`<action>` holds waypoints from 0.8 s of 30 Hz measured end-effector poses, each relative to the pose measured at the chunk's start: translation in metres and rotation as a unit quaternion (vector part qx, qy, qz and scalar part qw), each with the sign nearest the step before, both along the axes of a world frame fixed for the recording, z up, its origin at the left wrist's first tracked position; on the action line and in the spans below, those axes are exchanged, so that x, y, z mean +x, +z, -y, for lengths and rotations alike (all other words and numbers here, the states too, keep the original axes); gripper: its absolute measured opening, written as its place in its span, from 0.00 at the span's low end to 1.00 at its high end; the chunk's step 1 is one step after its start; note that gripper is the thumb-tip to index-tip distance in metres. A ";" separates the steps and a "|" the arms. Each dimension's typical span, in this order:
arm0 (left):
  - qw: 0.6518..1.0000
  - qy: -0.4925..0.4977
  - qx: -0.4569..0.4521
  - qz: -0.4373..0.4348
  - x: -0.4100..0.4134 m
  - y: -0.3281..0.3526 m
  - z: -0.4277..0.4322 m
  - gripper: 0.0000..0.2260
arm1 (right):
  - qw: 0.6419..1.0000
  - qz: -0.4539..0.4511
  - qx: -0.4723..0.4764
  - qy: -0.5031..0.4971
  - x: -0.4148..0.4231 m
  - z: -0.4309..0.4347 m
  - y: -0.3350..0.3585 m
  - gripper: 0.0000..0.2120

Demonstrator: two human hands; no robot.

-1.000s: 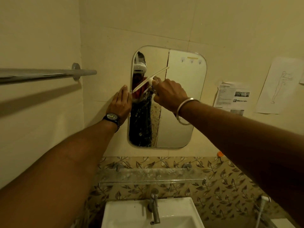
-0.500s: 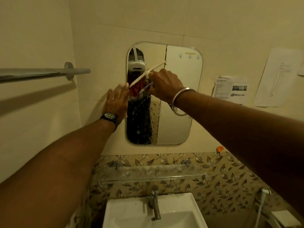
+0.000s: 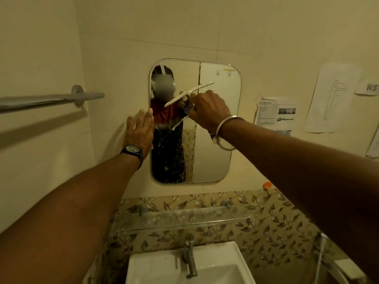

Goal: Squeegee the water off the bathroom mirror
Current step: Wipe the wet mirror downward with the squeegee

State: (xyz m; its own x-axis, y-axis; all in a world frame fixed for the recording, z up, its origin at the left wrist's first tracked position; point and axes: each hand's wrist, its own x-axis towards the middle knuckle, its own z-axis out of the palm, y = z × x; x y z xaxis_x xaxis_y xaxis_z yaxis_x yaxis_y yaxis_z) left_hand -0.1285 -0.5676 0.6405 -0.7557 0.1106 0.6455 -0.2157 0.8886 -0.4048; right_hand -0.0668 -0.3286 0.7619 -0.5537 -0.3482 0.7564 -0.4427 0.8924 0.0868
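Observation:
A rounded rectangular mirror (image 3: pixel 215 156) hangs on the tiled wall above the sink. Water drops and streaks cover its lower left half. My right hand (image 3: pixel 209 109) grips the handle of a white squeegee (image 3: pixel 189 93), whose blade lies tilted across the upper middle of the glass, right end higher. My left hand (image 3: pixel 140 131), with a black wristwatch, is held with fingers spread at the mirror's left edge, and I cannot tell whether it touches the wall. A person's reflection fills the mirror's left side.
A metal towel bar (image 3: pixel 51 99) juts from the left wall. Below the mirror are a glass shelf (image 3: pixel 184 218), a tap (image 3: pixel 189 255) and a white basin (image 3: pixel 160 267). Paper sheets (image 3: pixel 275 113) are stuck to the wall at right.
My left hand has come off the mirror's left edge and its fingers have spread. The squeegee has stayed at the upper middle of the glass. The camera view shifted slightly.

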 end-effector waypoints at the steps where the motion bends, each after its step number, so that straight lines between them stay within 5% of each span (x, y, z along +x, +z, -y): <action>1: 1.000 0.000 0.000 0.000 0.000 0.000 0.000 0.53 | 1.000 0.004 -0.004 -0.001 -0.002 0.001 -0.001 0.05; 10: 1.000 0.003 -0.006 -0.004 -0.003 0.000 -0.001 0.50 | 0.997 0.070 -0.009 0.014 0.002 -0.013 -0.053 0.15; 16: 1.000 0.003 -0.010 -0.011 -0.005 -0.002 0.001 0.48 | 0.994 0.046 -0.097 0.018 0.001 -0.016 -0.008 0.02; 24: 1.000 -0.004 -0.006 -0.004 -0.006 -0.003 0.002 0.46 | 0.991 0.049 -0.122 0.025 -0.003 -0.018 -0.049 0.07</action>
